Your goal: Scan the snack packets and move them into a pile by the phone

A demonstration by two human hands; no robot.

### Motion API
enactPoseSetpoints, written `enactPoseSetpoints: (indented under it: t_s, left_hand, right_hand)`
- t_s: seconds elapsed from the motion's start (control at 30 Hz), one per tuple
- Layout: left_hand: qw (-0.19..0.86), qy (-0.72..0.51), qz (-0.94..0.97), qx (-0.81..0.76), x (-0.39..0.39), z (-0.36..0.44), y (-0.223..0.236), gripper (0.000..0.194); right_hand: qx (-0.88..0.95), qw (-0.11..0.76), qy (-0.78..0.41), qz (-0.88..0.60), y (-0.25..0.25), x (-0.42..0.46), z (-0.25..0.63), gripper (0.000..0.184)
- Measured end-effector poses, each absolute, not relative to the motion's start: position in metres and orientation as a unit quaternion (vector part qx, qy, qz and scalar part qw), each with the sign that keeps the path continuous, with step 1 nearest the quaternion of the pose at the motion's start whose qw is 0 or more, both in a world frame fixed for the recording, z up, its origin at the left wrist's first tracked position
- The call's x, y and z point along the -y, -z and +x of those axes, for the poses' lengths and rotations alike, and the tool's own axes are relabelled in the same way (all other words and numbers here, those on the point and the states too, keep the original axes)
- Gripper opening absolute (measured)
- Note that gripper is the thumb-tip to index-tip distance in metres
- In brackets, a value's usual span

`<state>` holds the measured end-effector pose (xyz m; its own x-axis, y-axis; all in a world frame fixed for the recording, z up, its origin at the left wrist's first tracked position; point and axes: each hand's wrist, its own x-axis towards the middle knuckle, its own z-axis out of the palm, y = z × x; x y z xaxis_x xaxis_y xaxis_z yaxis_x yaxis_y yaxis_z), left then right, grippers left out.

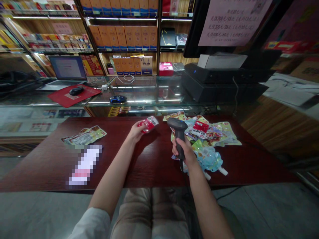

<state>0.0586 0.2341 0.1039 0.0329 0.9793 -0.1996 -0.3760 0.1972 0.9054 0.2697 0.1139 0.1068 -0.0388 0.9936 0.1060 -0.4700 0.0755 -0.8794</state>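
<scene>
A small red snack packet (pixel 149 124) with a pale end is gripped in my left hand (pixel 137 132), just above the middle of the dark red table (pixel 149 166). My right hand (pixel 183 150) is wrapped round the handle of a black barcode scanner (pixel 177 125), held upright with its head toward the packet. Behind and right of the scanner lies a pile of snack packets (pixel 219 132), with another red packet (pixel 200 128) on top. Light blue spouted pouches (pixel 210 158) with white caps lie at the near side of the pile, partly behind my right hand.
Several flat snack packets (pixel 86 136) lie at the table's left, near a blurred-out pale object (pixel 86 166). Beyond stands a glass counter (pixel 142 89) with a laptop (pixel 68 69), a red mouse mat (pixel 74 96), a mouse (pixel 118 99) and a black cash drawer unit (pixel 219 88).
</scene>
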Motion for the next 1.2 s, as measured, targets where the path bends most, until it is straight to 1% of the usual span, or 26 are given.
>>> enactPoseSetpoints:
  t_s: [0.07, 0.13, 0.3, 0.37, 0.43, 0.53, 0.6, 0.73, 0.83, 1.0, 1.2]
  left_hand:
    - [0.665, -0.539, 0.301, -0.420, -0.231, 0.057, -0.101, 0.032]
    - [0.683, -0.547, 0.276, -0.398, -0.229, 0.056, -0.099, 0.030]
    - [0.720, -0.565, 0.272, -0.296, -0.227, 0.057, -0.100, 0.041]
    - [0.712, -0.580, 0.280, -0.278, -0.227, 0.057, -0.100, 0.044]
    - [0.700, -0.592, 0.288, -0.277, -0.228, 0.056, -0.098, 0.043]
    - [0.661, -0.630, 0.277, -0.301, -0.233, 0.051, -0.094, 0.029]
    - [0.620, -0.669, 0.265, -0.312, -0.236, 0.047, -0.093, 0.024]
    - [0.557, -0.720, 0.279, -0.307, -0.241, 0.036, -0.093, 0.032]
    - [0.532, -0.738, 0.290, -0.295, -0.245, 0.029, -0.094, 0.037]
    - [0.523, -0.742, 0.305, -0.288, -0.256, 0.025, -0.089, 0.039]
    - [0.516, -0.739, 0.318, -0.294, -0.263, 0.024, -0.081, 0.038]
  right_hand:
    - [0.403, 0.608, -0.602, -0.325, -0.107, -0.114, 0.268, 0.023]
    - [0.406, 0.600, -0.606, -0.328, -0.107, -0.113, 0.267, 0.023]
    - [0.418, 0.580, -0.620, -0.323, -0.110, -0.111, 0.262, 0.022]
    - [0.419, 0.576, -0.630, -0.311, -0.111, -0.111, 0.259, 0.023]
    - [0.420, 0.572, -0.637, -0.301, -0.113, -0.113, 0.254, 0.025]
    - [0.437, 0.560, -0.638, -0.296, -0.119, -0.121, 0.242, 0.026]
    - [0.459, 0.547, -0.634, -0.297, -0.123, -0.128, 0.231, 0.028]
    - [0.491, 0.530, -0.619, -0.309, -0.126, -0.140, 0.206, 0.035]
    - [0.507, 0.523, -0.604, -0.324, -0.121, -0.142, 0.191, 0.037]
    - [0.524, 0.506, -0.593, -0.343, -0.111, -0.138, 0.183, 0.041]
    - [0.527, 0.490, -0.590, -0.367, -0.107, -0.137, 0.183, 0.040]
